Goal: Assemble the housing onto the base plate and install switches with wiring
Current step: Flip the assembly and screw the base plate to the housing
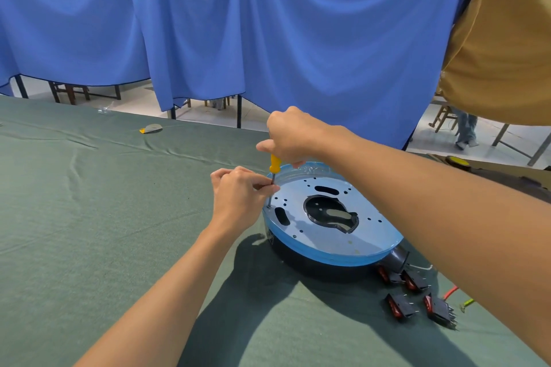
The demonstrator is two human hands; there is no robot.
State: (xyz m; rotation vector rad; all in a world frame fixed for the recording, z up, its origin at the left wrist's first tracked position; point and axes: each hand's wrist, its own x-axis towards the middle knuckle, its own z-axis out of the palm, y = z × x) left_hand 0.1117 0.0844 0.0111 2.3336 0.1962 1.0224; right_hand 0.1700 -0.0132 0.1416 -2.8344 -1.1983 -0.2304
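Note:
A round metal base plate (369,237) with a blue film rim lies on top of a black housing (316,266) on the green table. A yellow-handled screwdriver (274,164) stands upright with its tip at a screw (269,206) near the plate's left edge. My right hand (293,135) grips the top of the handle. My left hand (238,195) pinches the metal shaft just below the handle. Several black rocker switches with red faces (401,305) lie on the cloth to the right of the housing, beside red and green wires (451,292).
A green cloth (104,217) covers the table. A small yellow and grey scrap (151,129) lies at the far edge. Blue curtains (268,24) hang behind the table. A person's legs (466,131) and chairs show at the far right.

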